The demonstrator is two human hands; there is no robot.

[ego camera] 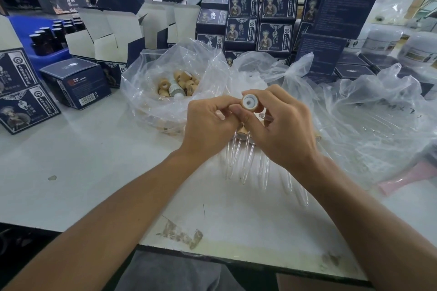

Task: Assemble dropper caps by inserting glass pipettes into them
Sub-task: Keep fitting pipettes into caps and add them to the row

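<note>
**Both hands hold one dropper cap above the pile of pipettes**

The person's right hand (281,125) grips a tan dropper cap (250,102) between thumb and curled fingers (272,94), with the cap's open white underside turned up toward the camera. The left hand (210,125) meets it from the side, its fingers bent in and its thumb tip touching the cap's lower edge, so the two hands share the hold. Whether a pipette is already seated in the cap cannot be told; the white insert shows only a small dark centre.

Directly beneath the hands, a spread of clear glass pipettes (246,160) lies on the white surface (82,160), tips pointing toward the person. Another tan cap (243,133) peeks out just under the hands, touching the upper ends of the pipettes.

Behind the hands, an open clear plastic bag (151,101) holds a heap of loose tan caps (182,84). A second crumpled plastic bag (366,111) lies to the right. Dark blue printed boxes (274,21) are stacked along the back of the surface, and dark glass bottles (47,38) stand in a blue tray at far left.
</note>
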